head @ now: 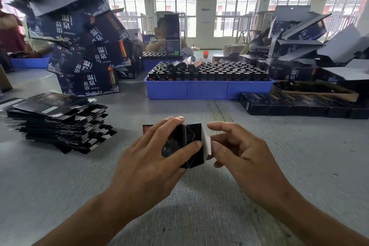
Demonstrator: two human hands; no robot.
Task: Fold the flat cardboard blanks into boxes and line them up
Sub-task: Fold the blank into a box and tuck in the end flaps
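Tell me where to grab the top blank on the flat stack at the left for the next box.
Judging by the pile's pose, take the top blank by its near-right edge, coming in from the right. The stack of flat blanks is fanned, so edges overhang there and fingers could slip under one sheet. The left hand grips the small black box; the right hand looks freer.

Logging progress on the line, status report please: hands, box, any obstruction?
Left hand grips the half-folded box. Right hand pushes its white end flap. Blank stack waits at left. Nothing in the way.
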